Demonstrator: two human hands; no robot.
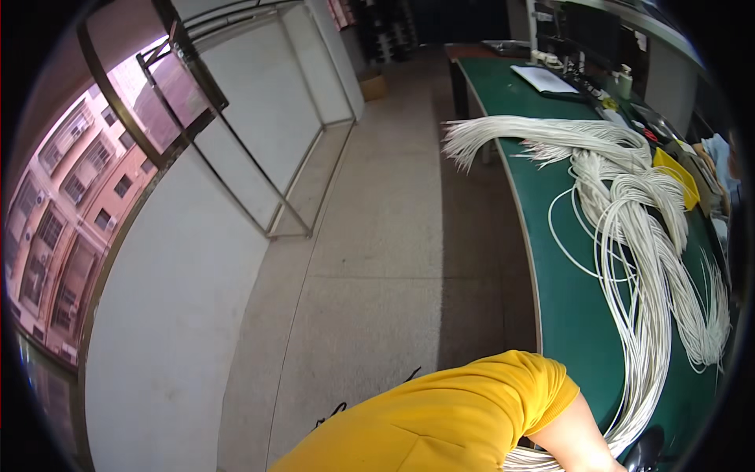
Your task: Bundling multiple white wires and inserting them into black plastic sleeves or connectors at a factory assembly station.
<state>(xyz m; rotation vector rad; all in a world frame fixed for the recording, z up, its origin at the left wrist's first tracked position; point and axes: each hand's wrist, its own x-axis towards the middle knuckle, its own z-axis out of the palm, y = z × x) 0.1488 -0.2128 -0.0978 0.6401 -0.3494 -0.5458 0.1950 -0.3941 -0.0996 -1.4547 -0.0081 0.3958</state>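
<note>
Yellow cloth of a short sleeve (472,401) fills much of the lower edge, and a bare forearm (570,429) slants from it out of the picture. Both hands lie beyond the edge, so I cannot tell whether the fingers are released, clenched or grasping something. Just right of the forearm is a glossy black object (646,450), too cut off to identify. Beside the forearm, a thick bundle of white cables (641,315) runs up the green bench (570,315), with a loose loop to its left and a fanned end to its right. Farther along, it bunches up beside a yellow object (678,177), and more cable ends jut past the bench's left edge. Beyond lie white paper (543,79) and a dark monitor (591,35); a cardboard box (373,85) stands on the floor (377,259).
</note>
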